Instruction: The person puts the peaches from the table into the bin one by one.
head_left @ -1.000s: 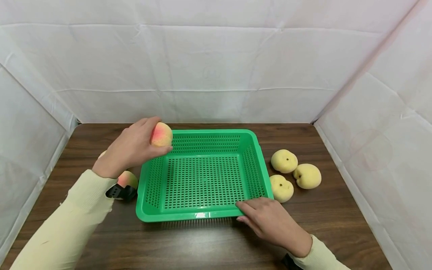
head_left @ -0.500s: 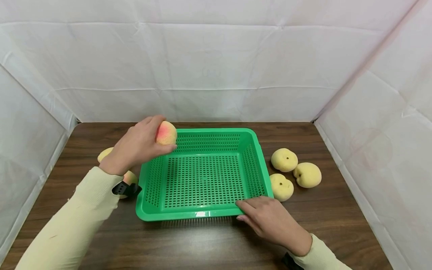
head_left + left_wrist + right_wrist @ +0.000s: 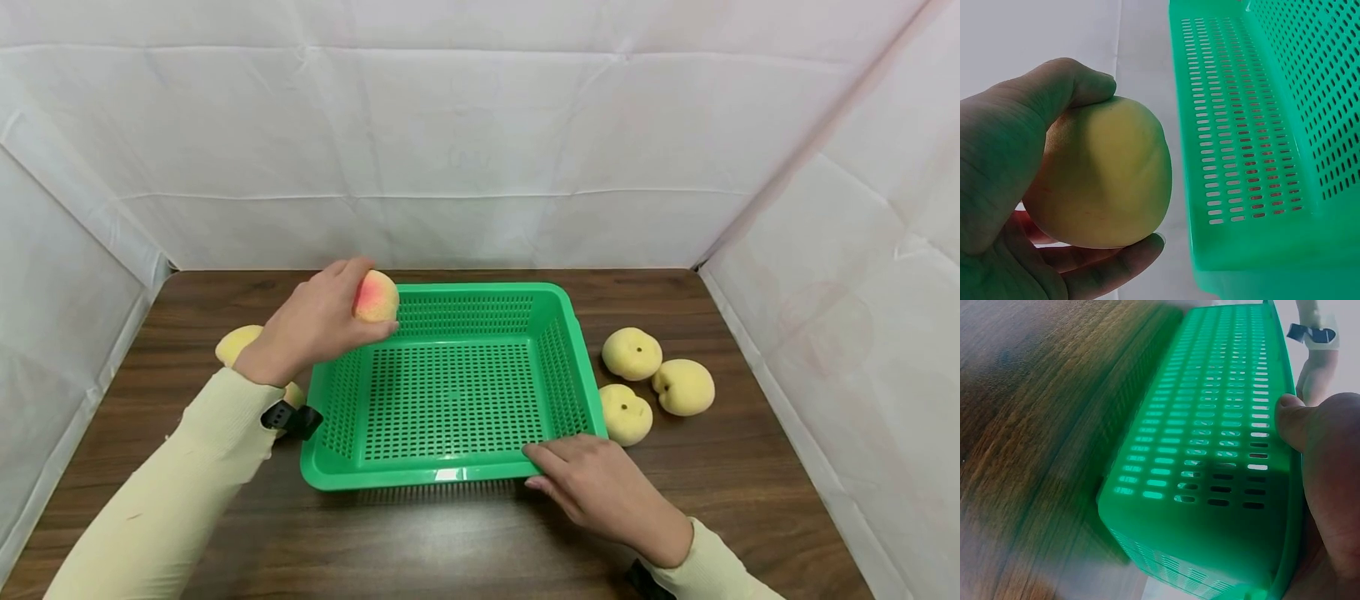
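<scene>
My left hand (image 3: 311,325) holds a red-and-yellow peach (image 3: 377,297) over the far left corner of a green plastic basket (image 3: 367,475). In the left wrist view, the thumb lies on one side of the peach (image 3: 1110,178) and the fingers curl under the other, beside the basket's slotted wall (image 3: 1222,125). At the basket's near right corner, my right hand (image 3: 603,492) grips the rim. The right wrist view shows its thumb (image 3: 1291,419) against the rim from outside. The basket's slotted floor shows with nothing on it.
Three pale yellow peaches, one of them (image 3: 632,354) farthest back, lie right of the basket on the brown wooden table (image 3: 450,550). Left of it, more peaches, including one (image 3: 236,343), are partly hidden by my left arm. White sheeting (image 3: 465,150) encloses the back and sides.
My left hand has moved slightly right with the peach, farther over the basket's far left corner. A yellow peach behind the left wrist shows more. My right hand stays on the rim.
</scene>
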`<state>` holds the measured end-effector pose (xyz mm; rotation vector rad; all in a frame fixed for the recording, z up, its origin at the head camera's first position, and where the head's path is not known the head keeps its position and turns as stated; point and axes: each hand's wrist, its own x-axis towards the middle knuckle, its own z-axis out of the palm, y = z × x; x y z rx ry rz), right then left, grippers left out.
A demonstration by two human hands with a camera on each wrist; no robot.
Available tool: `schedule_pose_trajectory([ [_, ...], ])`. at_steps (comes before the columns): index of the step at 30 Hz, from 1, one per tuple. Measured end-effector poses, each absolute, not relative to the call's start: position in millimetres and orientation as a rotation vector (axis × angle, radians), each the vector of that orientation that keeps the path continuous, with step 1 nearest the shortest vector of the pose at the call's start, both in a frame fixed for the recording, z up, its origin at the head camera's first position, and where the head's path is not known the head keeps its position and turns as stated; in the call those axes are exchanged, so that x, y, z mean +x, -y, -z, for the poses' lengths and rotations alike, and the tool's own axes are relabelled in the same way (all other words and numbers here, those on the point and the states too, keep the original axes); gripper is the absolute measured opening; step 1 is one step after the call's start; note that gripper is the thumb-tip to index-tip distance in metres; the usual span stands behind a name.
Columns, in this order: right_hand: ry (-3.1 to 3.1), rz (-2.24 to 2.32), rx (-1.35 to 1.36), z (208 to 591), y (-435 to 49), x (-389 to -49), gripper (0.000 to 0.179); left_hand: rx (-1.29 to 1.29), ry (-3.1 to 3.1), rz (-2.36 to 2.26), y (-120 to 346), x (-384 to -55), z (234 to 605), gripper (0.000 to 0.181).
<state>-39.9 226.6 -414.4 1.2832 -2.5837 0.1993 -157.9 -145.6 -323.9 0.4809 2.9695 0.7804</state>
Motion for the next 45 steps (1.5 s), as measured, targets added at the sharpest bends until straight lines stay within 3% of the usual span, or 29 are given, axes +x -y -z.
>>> schedule_pose_trajectory([
  [9, 2.577, -0.197, 1.283, 415, -227, -40, 0.037, 0.485, -2.937, -0.781, 145, -159, 328, 0.064],
  [25, 2.572, -0.2, 1.279, 415, -226, -40, 0.038, 0.454, -2.903, -0.757, 140, -162, 339, 0.055],
  [37, 2.563, -0.198, 1.28, 415, -226, -40, 0.035, 0.442, -2.862, -0.759, 140, -162, 347, 0.069],
  [45, 2.566, -0.197, 1.277, 415, -226, -39, 0.034, 0.424, -2.859, -0.788, 138, -162, 352, 0.067],
])
